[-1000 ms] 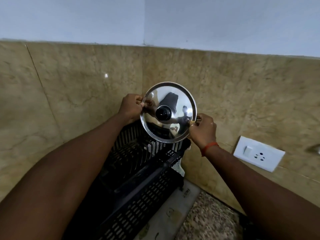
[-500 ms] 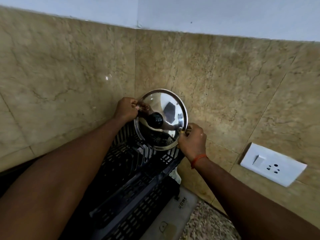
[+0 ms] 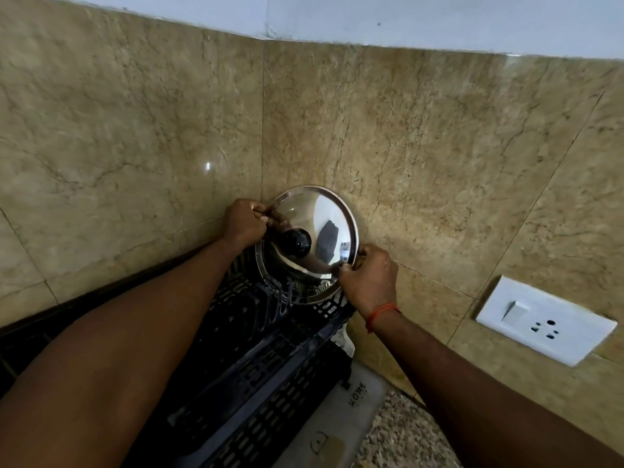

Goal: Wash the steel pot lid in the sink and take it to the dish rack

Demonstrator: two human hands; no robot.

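Upright lid (image 3: 315, 214) in dish rack (image 3: 270, 373)

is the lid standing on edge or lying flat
On edge: the lid faces the camera knob first, lower rim among the dish rack tines, left hand and right hand gripping its rim.

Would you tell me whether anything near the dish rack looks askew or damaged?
Nothing stands out. The steel pot lid stands on edge at the far end of the dish rack, left hand and right hand gripping its rim; nothing looks spilled or damaged.
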